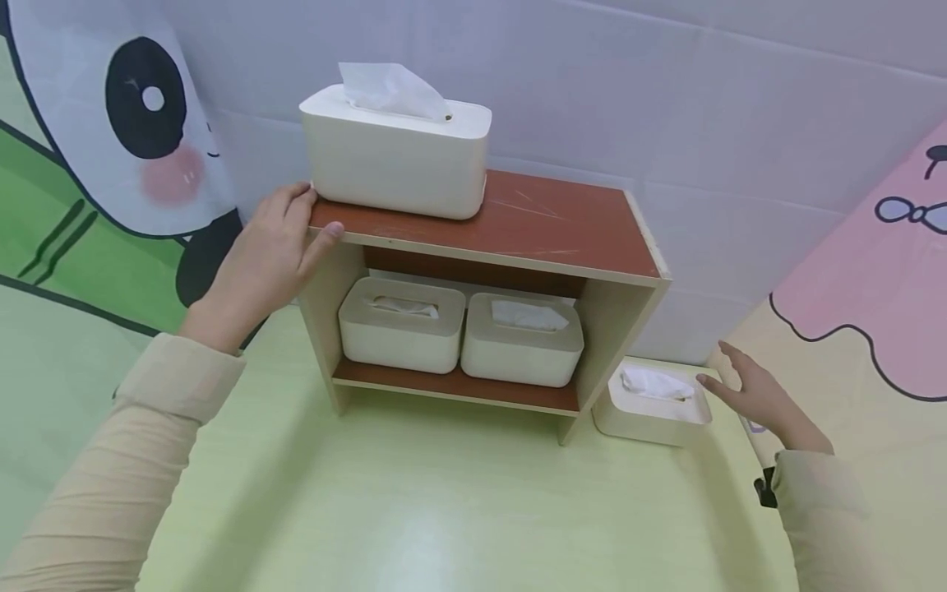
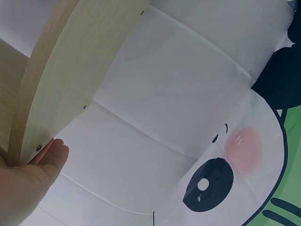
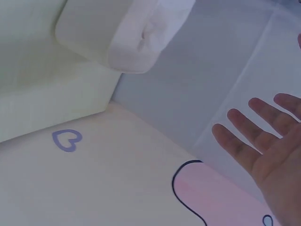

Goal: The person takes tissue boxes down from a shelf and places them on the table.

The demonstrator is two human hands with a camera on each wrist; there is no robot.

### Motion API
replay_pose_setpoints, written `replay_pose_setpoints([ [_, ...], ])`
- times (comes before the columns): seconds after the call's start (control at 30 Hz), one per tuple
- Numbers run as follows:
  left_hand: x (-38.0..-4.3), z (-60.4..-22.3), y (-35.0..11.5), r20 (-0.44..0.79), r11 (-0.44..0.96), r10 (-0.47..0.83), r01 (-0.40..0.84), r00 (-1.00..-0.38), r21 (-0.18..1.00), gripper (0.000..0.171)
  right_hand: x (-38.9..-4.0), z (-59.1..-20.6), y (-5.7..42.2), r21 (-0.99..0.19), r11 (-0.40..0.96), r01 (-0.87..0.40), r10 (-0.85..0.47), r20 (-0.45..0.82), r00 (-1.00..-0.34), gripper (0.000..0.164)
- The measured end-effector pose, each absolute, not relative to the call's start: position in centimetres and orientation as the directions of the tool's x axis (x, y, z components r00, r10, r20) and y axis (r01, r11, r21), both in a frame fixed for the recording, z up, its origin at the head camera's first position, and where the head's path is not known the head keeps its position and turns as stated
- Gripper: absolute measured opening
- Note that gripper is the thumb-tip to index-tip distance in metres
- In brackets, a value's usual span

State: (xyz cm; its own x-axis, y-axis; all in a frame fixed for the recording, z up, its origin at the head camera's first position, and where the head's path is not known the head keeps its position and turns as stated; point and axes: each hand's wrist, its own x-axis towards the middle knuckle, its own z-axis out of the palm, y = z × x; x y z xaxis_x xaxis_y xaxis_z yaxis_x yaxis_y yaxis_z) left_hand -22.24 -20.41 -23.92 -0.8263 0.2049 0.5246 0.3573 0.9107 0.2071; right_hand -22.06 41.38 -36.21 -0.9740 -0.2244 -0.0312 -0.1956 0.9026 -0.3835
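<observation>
"Pale green tabletop (image 1: 444,501) before the shelf (image 1: 570,226); what's beside that?"
"Right of the shelf, one tissue box (image 1: 644,423), with the right hand (image 1: 765,403) near it, fingers spread."
"And inside the shelf?"
"Two tissue boxes (image 1: 399,347), side by side."
"Left hand (image 1: 266,247)?"
"Gripping the shelf's top left corner, near the fourth tissue box (image 1: 392,164), which stands on top."
"Behind the shelf?"
"A pale backdrop (image 1: 666,107)."
</observation>
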Motion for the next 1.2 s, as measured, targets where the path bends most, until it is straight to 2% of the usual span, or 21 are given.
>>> replay_pose_setpoints([
  [0.37, -22.5, -23.9, -20.6, 0.538, 0.914, 0.208, 0.358, -0.817, 0.189, 0.065, -21.4, -29.7, 38.7, -0.379, 0.867, -0.323, -0.290, 0.145, -0.946, 0.067],
  [0.6, -22.5, -24.0, -20.5, 0.542, 0.914, 0.213, 0.362, -0.813, 0.182, 0.065, -20.9, -25.3, 36.5, -0.363, 0.865, -0.346, -0.294, 0.190, -0.937, 0.065],
  [1.2, -22.7, -24.1, -20.7, 0.550, 0.911, 0.227, 0.374, -0.804, 0.172, 0.064, -20.7, -16.3, 29.9, -0.216, 0.837, -0.502, -0.440, 0.277, -0.854, 0.063],
])
